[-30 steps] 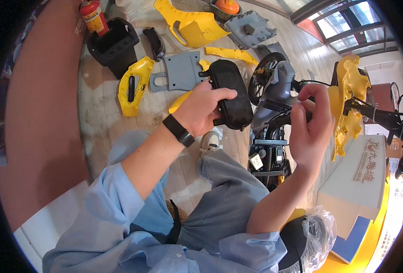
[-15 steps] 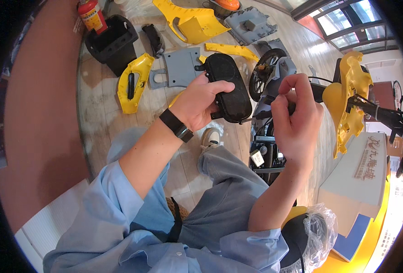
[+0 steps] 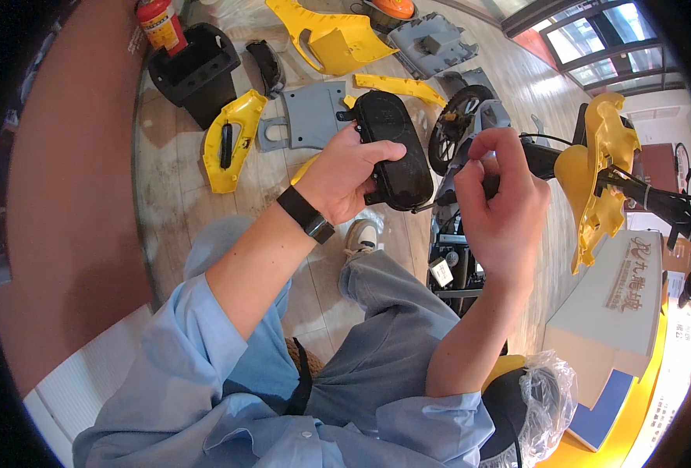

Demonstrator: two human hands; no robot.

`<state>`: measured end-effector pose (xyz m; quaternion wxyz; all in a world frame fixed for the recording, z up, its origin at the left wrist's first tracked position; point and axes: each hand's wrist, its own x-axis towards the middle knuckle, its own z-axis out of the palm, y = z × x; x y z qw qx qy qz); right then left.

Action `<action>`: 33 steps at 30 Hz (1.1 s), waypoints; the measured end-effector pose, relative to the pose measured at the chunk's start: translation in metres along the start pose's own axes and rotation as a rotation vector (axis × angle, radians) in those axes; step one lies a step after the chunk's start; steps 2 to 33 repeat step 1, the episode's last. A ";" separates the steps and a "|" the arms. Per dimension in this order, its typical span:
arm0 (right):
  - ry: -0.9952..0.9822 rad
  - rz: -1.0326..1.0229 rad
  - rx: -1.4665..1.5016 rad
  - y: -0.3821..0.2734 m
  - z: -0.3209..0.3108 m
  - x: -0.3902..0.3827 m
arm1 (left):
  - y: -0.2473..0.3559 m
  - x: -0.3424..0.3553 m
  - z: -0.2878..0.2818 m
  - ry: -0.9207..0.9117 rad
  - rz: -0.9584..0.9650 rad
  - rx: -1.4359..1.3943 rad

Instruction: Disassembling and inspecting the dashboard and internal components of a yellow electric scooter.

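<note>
My left hand [image 3: 338, 175] grips a black, rounded oblong instrument cluster [image 3: 406, 171], thumb across its face and fingers behind it. Small mounting tabs stick out along the cluster's left edge. Closed around the dark handle of a screwdriver [image 3: 490, 186] is my right hand [image 3: 505, 222]. The thin shaft points left, and its tip is at the cluster's lower right corner; whether it sits in a screw I cannot tell. Behind the right hand stands a partly stripped scooter with a front wheel [image 3: 456, 129] and a yellow handlebar cover [image 3: 601, 183].
Loose body panels lie on the floor: a yellow side panel [image 3: 233, 144], a grey plate [image 3: 314, 113] and a large yellow cover [image 3: 338, 43]. A black bin [image 3: 197, 74] stands at the left beside a fire extinguisher [image 3: 161, 25]. White boxes [image 3: 614, 300] stand at right.
My right hand has shifted slightly left and its grip around the screwdriver handle has turned a little. The left hand and the cluster have hardly moved.
</note>
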<state>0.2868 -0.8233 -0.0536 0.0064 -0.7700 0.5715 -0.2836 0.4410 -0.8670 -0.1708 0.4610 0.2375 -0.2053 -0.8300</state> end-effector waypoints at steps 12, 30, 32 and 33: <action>0.004 -0.006 -0.006 0.000 0.001 0.000 | -0.001 0.000 0.000 -0.005 0.013 0.003; 0.004 -0.006 -0.006 0.000 0.001 0.000 | -0.001 0.000 0.000 -0.005 0.013 0.003; 0.004 -0.006 -0.006 0.000 0.001 0.000 | -0.001 0.000 0.000 -0.005 0.013 0.003; 0.004 -0.006 -0.006 0.000 0.001 0.000 | -0.001 0.000 0.000 -0.005 0.013 0.003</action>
